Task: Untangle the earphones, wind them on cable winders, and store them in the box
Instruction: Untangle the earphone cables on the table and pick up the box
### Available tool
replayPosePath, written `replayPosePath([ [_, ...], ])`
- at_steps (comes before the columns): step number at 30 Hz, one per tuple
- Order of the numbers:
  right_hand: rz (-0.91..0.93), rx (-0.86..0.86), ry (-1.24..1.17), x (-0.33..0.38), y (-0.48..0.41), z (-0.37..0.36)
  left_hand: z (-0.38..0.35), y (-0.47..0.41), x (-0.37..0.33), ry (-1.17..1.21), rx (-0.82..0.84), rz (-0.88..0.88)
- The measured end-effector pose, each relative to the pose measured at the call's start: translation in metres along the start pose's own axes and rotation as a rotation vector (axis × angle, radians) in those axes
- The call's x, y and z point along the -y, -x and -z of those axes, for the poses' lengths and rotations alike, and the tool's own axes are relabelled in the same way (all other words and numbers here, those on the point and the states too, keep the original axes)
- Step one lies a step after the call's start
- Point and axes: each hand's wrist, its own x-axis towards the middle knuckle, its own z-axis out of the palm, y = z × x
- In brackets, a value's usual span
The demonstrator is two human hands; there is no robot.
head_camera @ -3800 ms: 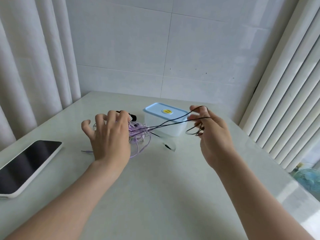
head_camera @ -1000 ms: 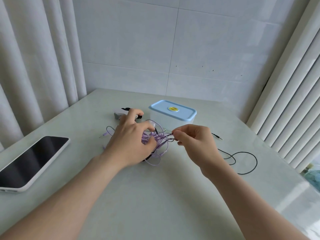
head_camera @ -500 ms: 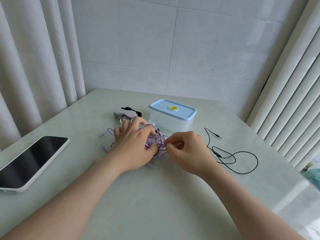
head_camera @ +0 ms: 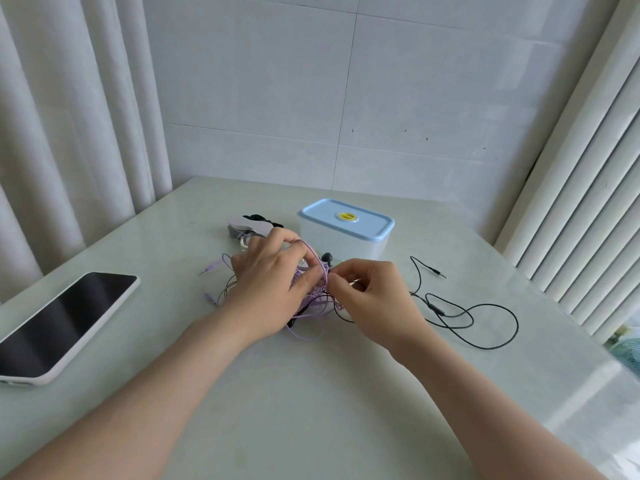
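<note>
Left hand [head_camera: 268, 285] grips purple earphones [head_camera: 311, 306] — right hand [head_camera: 369, 299] pinching.

Quick head count of what's on the one tabletop [head_camera: 311, 403]. One phone [head_camera: 65, 320]. One box [head_camera: 341, 245] with one lid [head_camera: 367, 225] and one yellow sticker [head_camera: 347, 216] on it. One black cord [head_camera: 435, 309] with one black plug [head_camera: 439, 273] showing, plus one black earbud [head_camera: 326, 257]. One purple tangle [head_camera: 311, 306]. I can't say how many sets are in there, but I count two purple plugs, one [head_camera: 207, 270] and another [head_camera: 210, 298]. Winders: one pale winder [head_camera: 247, 224] and one black winder [head_camera: 263, 219] for sure; any more are hidden. Two grips, the left grip [head_camera: 273, 289] and the right grip [head_camera: 374, 299].
</note>
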Motion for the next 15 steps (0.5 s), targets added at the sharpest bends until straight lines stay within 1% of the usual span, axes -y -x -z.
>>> replayPosePath([
  [2,0.035,-0.051,0.048,0.002,0.001,0.0,0.002,0.0,0.001,-0.105,-0.009,-0.055],
  [4,0.131,-0.092,0.139,0.006,0.003,0.001,0.002,0.0,0.001,-0.199,-0.034,-0.099],
  [7,0.246,-0.149,0.231,0.011,0.005,0.003,0.003,0.002,-0.001,-0.27,-0.099,-0.11],
  [10,0.308,-0.222,0.339,0.008,0.004,0.003,0.003,0.001,-0.001,-0.28,-0.192,-0.082],
  [12,0.324,-0.239,0.366,0.009,0.005,0.002,0.003,-0.001,0.0,-0.282,-0.236,-0.03],
  [14,0.3,-0.211,0.337,0.012,0.007,0.002,0.005,-0.002,0.0,-0.285,-0.253,0.039],
  [15,0.265,-0.168,0.312,0.014,0.008,0.003,0.006,-0.002,0.0,-0.282,-0.258,0.071],
])
